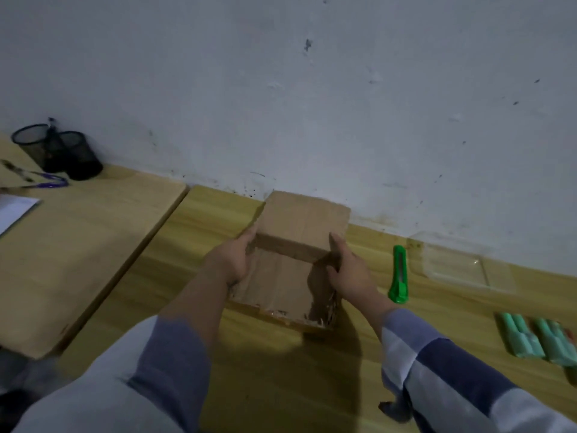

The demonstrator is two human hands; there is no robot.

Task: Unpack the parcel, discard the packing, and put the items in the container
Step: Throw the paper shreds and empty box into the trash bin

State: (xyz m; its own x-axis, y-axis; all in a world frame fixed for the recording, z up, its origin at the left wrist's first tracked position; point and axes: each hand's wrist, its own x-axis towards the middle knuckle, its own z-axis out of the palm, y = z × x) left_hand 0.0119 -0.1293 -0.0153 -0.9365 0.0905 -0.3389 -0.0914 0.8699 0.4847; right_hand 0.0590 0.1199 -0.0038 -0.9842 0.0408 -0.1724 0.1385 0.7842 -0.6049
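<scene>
An open brown cardboard box (282, 276) stands on the wooden table, its far flap (307, 214) raised against the wall. My left hand (232, 257) grips the box's left wall, fingers curled over the rim. My right hand (346, 268) grips the right wall the same way. I see only bare cardboard inside the box. Two green packets (538, 339) lie on the table at the far right. A clear plastic container (465, 264) sits near the wall to the right.
A green utility knife (399, 275) lies just right of the box. On the adjoining table to the left stand two black mesh pen cups (59, 150), purple-handled scissors (40, 179) and a white sheet (14, 209). The wall runs close behind the box.
</scene>
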